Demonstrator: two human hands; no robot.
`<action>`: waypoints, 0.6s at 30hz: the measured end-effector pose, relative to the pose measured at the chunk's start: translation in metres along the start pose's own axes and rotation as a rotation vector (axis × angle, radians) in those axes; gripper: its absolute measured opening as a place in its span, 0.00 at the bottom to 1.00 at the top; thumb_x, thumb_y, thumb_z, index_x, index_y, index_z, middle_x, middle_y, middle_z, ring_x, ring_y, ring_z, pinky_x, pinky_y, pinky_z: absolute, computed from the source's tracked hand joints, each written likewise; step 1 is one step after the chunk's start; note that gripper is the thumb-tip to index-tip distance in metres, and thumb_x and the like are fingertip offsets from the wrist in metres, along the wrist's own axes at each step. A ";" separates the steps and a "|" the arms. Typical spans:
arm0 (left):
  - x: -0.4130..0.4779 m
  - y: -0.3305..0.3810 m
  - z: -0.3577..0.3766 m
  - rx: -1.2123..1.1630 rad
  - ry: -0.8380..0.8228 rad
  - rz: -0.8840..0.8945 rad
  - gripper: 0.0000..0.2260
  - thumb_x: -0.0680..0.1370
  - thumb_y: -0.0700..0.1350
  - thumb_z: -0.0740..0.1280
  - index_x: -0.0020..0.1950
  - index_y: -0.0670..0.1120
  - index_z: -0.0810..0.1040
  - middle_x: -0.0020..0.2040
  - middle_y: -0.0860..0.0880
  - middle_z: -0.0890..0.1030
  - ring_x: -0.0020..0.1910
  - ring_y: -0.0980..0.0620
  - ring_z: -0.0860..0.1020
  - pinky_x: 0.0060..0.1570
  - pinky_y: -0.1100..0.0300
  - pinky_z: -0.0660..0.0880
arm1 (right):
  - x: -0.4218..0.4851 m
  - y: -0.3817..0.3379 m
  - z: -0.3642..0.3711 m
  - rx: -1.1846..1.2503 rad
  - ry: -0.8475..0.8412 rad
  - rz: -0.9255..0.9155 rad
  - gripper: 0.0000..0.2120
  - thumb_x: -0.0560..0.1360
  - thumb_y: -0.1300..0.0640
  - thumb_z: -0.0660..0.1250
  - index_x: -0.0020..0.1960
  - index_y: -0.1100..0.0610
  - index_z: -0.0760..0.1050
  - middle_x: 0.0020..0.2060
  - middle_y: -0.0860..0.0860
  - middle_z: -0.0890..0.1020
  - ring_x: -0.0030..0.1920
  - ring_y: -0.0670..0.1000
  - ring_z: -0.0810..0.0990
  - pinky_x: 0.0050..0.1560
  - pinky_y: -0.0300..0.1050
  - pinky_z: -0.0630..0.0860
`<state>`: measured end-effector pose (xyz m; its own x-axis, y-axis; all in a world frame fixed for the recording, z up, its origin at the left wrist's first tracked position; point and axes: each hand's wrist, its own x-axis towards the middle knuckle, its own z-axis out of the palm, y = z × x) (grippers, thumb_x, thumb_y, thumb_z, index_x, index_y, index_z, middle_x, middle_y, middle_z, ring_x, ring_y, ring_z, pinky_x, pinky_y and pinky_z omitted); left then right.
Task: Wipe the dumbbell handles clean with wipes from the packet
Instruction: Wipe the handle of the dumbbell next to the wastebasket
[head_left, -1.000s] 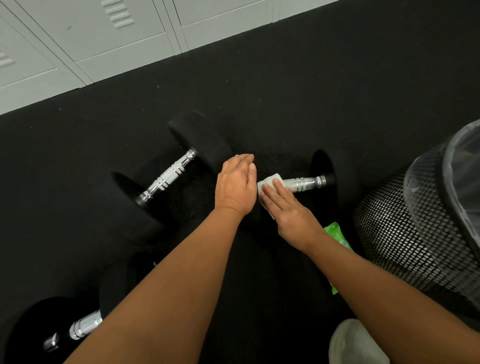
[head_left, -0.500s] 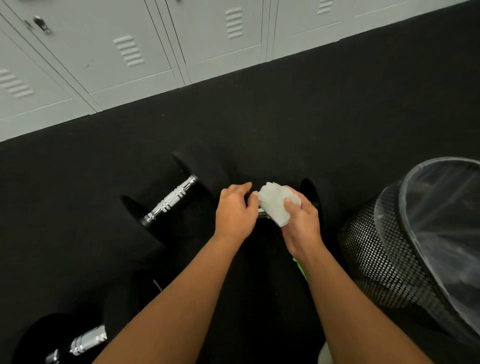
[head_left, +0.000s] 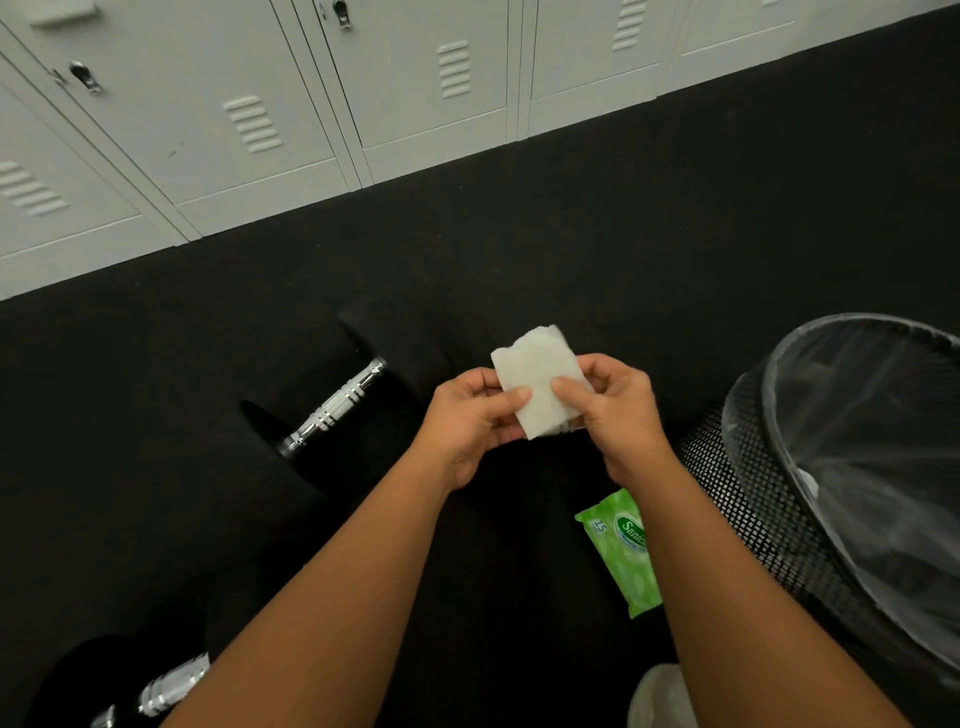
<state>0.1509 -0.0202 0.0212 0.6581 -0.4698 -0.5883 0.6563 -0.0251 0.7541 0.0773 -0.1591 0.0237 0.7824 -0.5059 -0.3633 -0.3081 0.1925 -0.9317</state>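
A folded white wipe (head_left: 540, 384) is held up above the floor between both hands. My left hand (head_left: 475, 421) pinches its left edge with thumb and fingers; my right hand (head_left: 618, 410) pinches its right side. A black dumbbell with a chrome handle (head_left: 337, 408) lies on the floor to the left of my hands. Another dumbbell's chrome handle (head_left: 166, 686) shows at the bottom left. The green wipes packet (head_left: 623, 551) lies on the floor under my right forearm. The dumbbell wiped a moment ago is hidden behind my hands.
A black mesh waste bin (head_left: 779, 519) with a clear plastic liner stands at the right. Grey lockers (head_left: 260, 114) line the far wall. The floor is black rubber matting (head_left: 623, 234). A pale shoe tip (head_left: 660, 696) shows at the bottom.
My right hand lifted the wipe off the dumbbell handle, and my left hand left the dumbbell end and took hold of the wipe's other side. The view tilted up.
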 end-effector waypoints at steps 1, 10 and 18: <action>0.000 0.003 -0.002 0.005 -0.023 0.000 0.10 0.72 0.35 0.71 0.53 0.39 0.77 0.49 0.41 0.82 0.50 0.42 0.82 0.51 0.46 0.79 | 0.002 -0.001 -0.005 0.031 -0.027 0.026 0.05 0.72 0.65 0.70 0.47 0.59 0.79 0.42 0.55 0.84 0.43 0.55 0.84 0.42 0.51 0.81; 0.004 0.006 -0.007 -0.160 -0.178 -0.091 0.12 0.74 0.32 0.66 0.57 0.40 0.78 0.51 0.41 0.83 0.51 0.44 0.82 0.46 0.54 0.80 | 0.005 -0.006 -0.028 0.269 -0.188 0.215 0.08 0.74 0.70 0.65 0.49 0.62 0.79 0.38 0.57 0.82 0.28 0.48 0.78 0.24 0.35 0.73; 0.012 -0.003 0.001 -0.244 -0.222 -0.136 0.07 0.71 0.36 0.62 0.44 0.38 0.78 0.45 0.40 0.80 0.45 0.44 0.82 0.45 0.52 0.81 | 0.011 -0.002 -0.034 0.302 -0.198 0.330 0.11 0.74 0.64 0.56 0.39 0.63 0.76 0.35 0.57 0.80 0.30 0.51 0.78 0.26 0.39 0.72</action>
<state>0.1566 -0.0268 0.0118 0.4800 -0.6574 -0.5809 0.8189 0.0982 0.5655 0.0684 -0.1935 0.0217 0.7663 -0.2132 -0.6061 -0.4088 0.5659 -0.7160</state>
